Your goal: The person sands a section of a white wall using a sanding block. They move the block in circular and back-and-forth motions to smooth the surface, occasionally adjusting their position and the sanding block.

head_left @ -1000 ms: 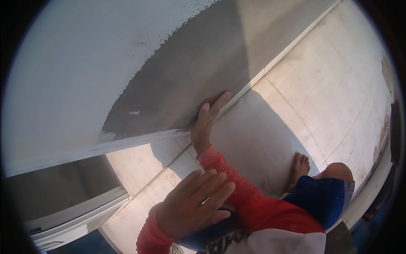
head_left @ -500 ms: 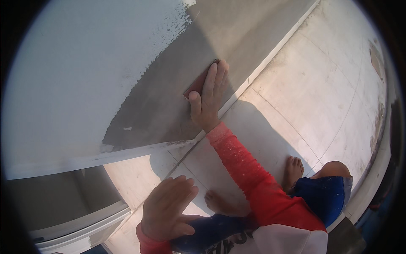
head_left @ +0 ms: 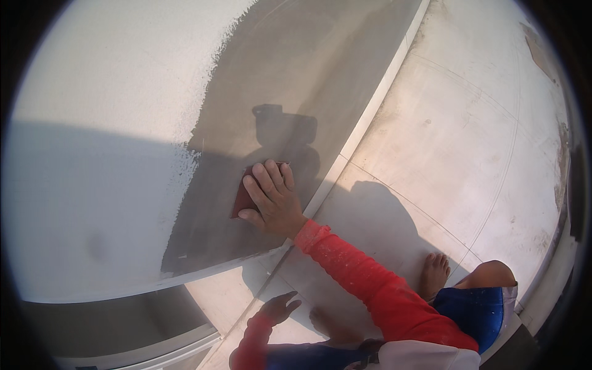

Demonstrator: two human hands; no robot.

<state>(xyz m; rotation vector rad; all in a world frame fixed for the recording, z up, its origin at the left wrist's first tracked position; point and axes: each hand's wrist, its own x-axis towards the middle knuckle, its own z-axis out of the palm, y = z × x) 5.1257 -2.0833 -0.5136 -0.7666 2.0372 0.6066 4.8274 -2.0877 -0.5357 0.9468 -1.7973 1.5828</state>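
Note:
My right hand (head_left: 271, 197) lies flat on a grey, unpainted patch of wall (head_left: 296, 68), pressing a reddish-brown piece of sandpaper (head_left: 243, 196) against it. Its fingers are a little spread over the sheet, which peeks out on the left and above the fingertips. The hand covers the rest of the sheet. Near my lap my left hand (head_left: 280, 306) hangs free, fingers apart and holding nothing. White coating (head_left: 105, 203) with a ragged edge borders the grey patch on the left.
A pale ledge (head_left: 370, 117) runs along the wall's foot beside light floor tiles (head_left: 456, 142). Below the wall's lower edge is a dark recess with a white frame (head_left: 154, 354). My bare foot (head_left: 435, 274) rests on the tiles. Shadows fall across wall and floor.
My right hand and the sandpaper have shifted left on the wall, nearer the white edge, with the fingers more spread. My left hand has dropped lower and turned. The view has shifted too.

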